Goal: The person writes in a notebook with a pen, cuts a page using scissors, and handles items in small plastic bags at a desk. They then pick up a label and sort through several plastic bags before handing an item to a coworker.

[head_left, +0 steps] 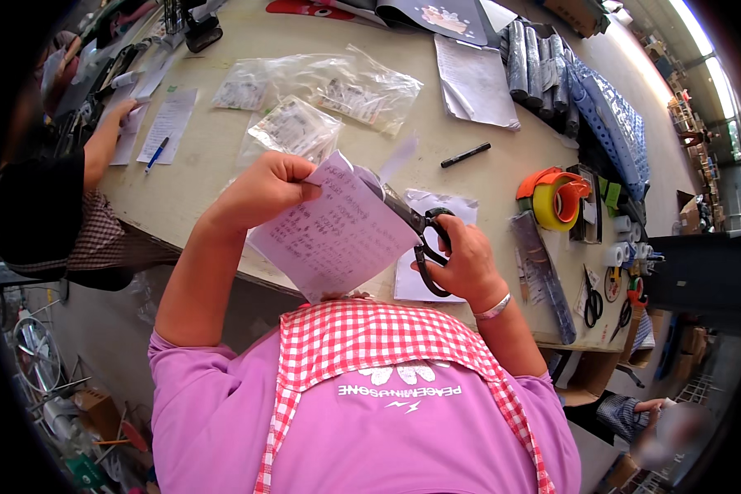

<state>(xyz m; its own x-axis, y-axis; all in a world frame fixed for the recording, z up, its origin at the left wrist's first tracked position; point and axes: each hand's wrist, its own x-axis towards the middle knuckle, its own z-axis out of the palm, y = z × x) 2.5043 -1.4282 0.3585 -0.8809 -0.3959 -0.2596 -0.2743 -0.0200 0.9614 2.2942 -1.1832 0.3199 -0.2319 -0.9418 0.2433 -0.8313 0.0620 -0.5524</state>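
Between thumb and fingers, my left hand [267, 191] pinches the upper left corner of a handwritten paper sheet [337, 235], which hangs tilted over the table's near edge. My right hand [468, 262] is closed around the handles of a pair of black-handled scissors [428, 235]. Their blades point up and left, at the sheet's upper edge, where a narrow strip of paper [399, 158] stands away from it. Part of the blades is hidden by the paper. Beneath my right hand lies a stack of white paper [445, 206].
Clear plastic bags [346, 90] lie beyond my hands. A black marker [465, 155] is to their right. Orange and yellow tape rolls [556, 202], more scissors [593, 303] and silvery rolls [531, 70] line the right side. At far left, another person's arm [103, 144] rests near papers.
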